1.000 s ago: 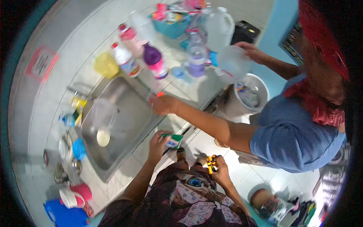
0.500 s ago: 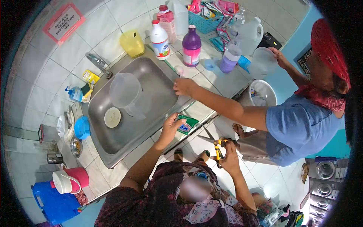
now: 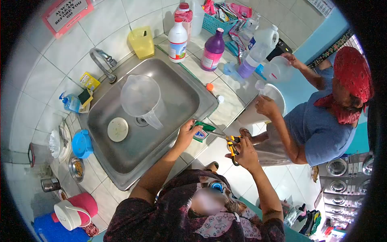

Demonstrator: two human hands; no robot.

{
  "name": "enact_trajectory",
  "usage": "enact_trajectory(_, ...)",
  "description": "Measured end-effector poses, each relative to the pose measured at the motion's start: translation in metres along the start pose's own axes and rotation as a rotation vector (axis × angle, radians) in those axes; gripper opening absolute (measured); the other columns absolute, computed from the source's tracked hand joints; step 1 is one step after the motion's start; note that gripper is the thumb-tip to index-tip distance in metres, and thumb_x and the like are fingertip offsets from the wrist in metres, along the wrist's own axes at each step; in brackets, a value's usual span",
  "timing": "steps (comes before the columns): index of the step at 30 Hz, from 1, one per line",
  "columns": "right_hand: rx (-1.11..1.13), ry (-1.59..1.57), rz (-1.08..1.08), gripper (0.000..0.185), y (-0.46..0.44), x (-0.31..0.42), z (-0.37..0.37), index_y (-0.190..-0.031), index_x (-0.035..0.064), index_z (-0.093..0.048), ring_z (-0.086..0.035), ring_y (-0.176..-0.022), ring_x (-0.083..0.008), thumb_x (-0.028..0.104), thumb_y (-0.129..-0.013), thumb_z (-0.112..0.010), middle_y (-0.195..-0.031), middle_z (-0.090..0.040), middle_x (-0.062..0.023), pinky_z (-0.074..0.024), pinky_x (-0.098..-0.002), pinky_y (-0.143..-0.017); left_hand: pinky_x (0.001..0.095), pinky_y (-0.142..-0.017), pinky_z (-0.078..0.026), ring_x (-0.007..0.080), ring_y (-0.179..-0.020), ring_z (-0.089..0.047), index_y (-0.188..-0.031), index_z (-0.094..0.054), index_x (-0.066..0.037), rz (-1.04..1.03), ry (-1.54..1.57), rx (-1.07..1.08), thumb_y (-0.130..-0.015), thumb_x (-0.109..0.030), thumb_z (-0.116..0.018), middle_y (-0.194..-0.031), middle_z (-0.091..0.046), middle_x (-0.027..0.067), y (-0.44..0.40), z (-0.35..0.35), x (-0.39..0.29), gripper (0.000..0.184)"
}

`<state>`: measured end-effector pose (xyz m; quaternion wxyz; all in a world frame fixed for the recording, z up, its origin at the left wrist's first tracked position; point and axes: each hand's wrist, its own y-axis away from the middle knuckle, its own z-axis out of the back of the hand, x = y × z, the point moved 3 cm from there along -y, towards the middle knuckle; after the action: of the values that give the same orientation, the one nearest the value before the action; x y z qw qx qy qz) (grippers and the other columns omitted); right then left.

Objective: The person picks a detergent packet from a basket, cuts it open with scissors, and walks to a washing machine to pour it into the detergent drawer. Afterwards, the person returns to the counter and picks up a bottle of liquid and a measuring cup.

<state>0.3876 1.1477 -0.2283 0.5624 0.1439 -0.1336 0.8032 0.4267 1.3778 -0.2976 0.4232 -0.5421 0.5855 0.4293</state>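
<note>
My left hand point(image 3: 188, 136) pinches a green sachet point(image 3: 200, 135) over the sink's front edge. In my right hand point(image 3: 246, 155) is a pair of scissors point(image 3: 232, 150) with yellow and black handles. Their blades reach left to the sachet's upper part; whether they have cut into it I cannot tell. To my right, a co-worker in a blue shirt holds a clear plastic container point(image 3: 279, 69) in one hand. The co-worker's other hand point(image 3: 267, 106) is by a small clear cup point(image 3: 260, 85) above a white bucket point(image 3: 275, 93).
A clear pitcher point(image 3: 140, 96) and a pale round disc point(image 3: 117, 129) lie in the steel sink point(image 3: 161, 71). Behind it stand a white bottle point(image 3: 177, 40), a purple bottle point(image 3: 212, 50) and a yellow container point(image 3: 141, 42). A blue basin point(image 3: 82, 144) sits left of the sink.
The scissors have come up to the sachet, their blades now at it. The co-worker's near hand has moved from the sink's edge back to above the bucket. The view has shifted slightly.
</note>
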Motion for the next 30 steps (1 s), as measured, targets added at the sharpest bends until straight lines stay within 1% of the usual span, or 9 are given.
enact_trajectory(3,0.066,0.010,-0.044,0.071,-0.006,0.009,0.001,-0.100,-0.0037,-0.043,-0.049,-0.090,-0.0321,0.041,-0.054,-0.073,-0.096,-0.047,-0.0168,-0.0421,-0.0371,-0.073,0.0190,-0.064,-0.039,0.0055,-0.070,-0.048,-0.082,-0.051,-0.001,-0.037,0.022,0.032,-0.079,-0.005,-0.051,-0.074,-0.053,0.0003,-0.001,0.002,-0.003,0.004)
enact_trajectory(6,0.006,0.032,0.014,0.072,-0.010,0.019,0.005,-0.100,-0.0044,-0.041,-0.048,-0.090,-0.0320,0.039,-0.053,-0.074,-0.096,-0.046,-0.0164,-0.0414,-0.0372,-0.073,0.0193,-0.064,-0.039,0.0058,-0.070,-0.048,-0.082,-0.051,-0.001,-0.037,0.033,0.058,-0.079,-0.004,-0.050,-0.075,-0.053,0.0007,-0.003,0.002,-0.001,0.005)
enact_trajectory(12,0.060,0.038,-0.017,0.072,-0.012,0.011,-0.001,-0.100,-0.0044,-0.041,-0.049,-0.088,-0.0320,0.038,-0.052,-0.075,-0.094,-0.046,-0.0163,-0.0411,-0.0372,-0.073,0.0197,-0.067,-0.039,0.0061,-0.073,-0.048,-0.086,-0.052,0.000,-0.042,0.055,0.070,-0.079,-0.003,-0.051,-0.076,-0.053,0.0009,-0.005,0.002,0.008,0.008)
enact_trajectory(18,0.045,0.032,0.007,0.072,-0.014,0.008,-0.002,-0.098,-0.0038,-0.041,-0.048,-0.086,-0.0322,0.038,-0.051,-0.075,-0.091,-0.046,-0.0154,-0.0408,-0.0381,-0.072,0.0201,-0.066,-0.040,0.0063,-0.072,-0.049,-0.089,-0.052,0.000,-0.070,0.022,0.063,-0.080,-0.004,-0.051,-0.077,-0.053,0.0011,-0.007,0.002,0.012,0.010)
enact_trajectory(22,0.047,0.031,-0.001,0.069,-0.015,0.010,0.001,-0.095,-0.0030,-0.043,-0.048,-0.087,-0.0316,0.040,-0.052,-0.075,-0.090,-0.046,-0.0154,-0.0406,-0.0381,-0.073,0.0206,-0.067,-0.041,0.0065,-0.073,-0.049,-0.089,-0.052,0.000,-0.025,0.031,0.069,-0.080,-0.004,-0.051,-0.078,-0.054,0.0012,-0.005,0.003,0.008,0.010)
enact_trajectory(24,0.065,0.063,-0.012,0.065,-0.016,0.009,0.002,-0.091,-0.0012,-0.043,-0.051,-0.081,-0.0314,0.036,-0.050,-0.077,-0.087,-0.047,-0.0145,-0.0434,-0.0375,-0.067,0.0209,-0.067,-0.041,0.0068,-0.074,-0.050,-0.090,-0.052,0.000,0.000,0.079,0.081,-0.080,-0.004,-0.050,-0.078,-0.054,0.0015,-0.006,0.003,0.008,0.010)
enact_trajectory(25,0.064,0.060,-0.015,0.065,-0.016,0.009,0.002,-0.091,-0.0012,-0.043,-0.051,-0.081,-0.0314,0.036,-0.050,-0.077,-0.087,-0.047,-0.0145,-0.0434,-0.0375,-0.067,0.0209,-0.067,-0.041,0.0068,-0.074,-0.050,-0.090,-0.052,0.000,0.002,0.076,0.084,-0.080,-0.004,-0.050,-0.078,-0.054,0.0015,-0.006,0.003,0.009,0.010)
enact_trajectory(27,0.113,0.034,-0.068,0.060,-0.016,0.007,0.001,-0.092,-0.0009,-0.046,-0.053,-0.076,-0.0306,0.041,-0.056,-0.071,-0.083,-0.049,-0.0134,-0.0434,-0.0376,-0.065,0.0211,-0.067,-0.041,0.0070,-0.074,-0.050,-0.090,-0.052,0.000,-0.015,0.062,0.071,-0.080,-0.005,-0.050,-0.078,-0.054,0.0016,-0.007,0.003,0.011,0.011)
enact_trajectory(30,0.096,0.051,-0.083,0.058,-0.014,0.004,-0.001,-0.094,-0.0006,-0.048,-0.054,-0.072,-0.0299,0.038,-0.057,-0.071,-0.079,-0.050,-0.0113,-0.0440,-0.0372,-0.061,0.0208,-0.067,-0.041,0.0067,-0.073,-0.050,-0.089,-0.051,0.000,0.004,0.051,0.063,-0.080,-0.005,-0.051,-0.078,-0.054,0.0012,-0.007,0.004,0.012,0.010)
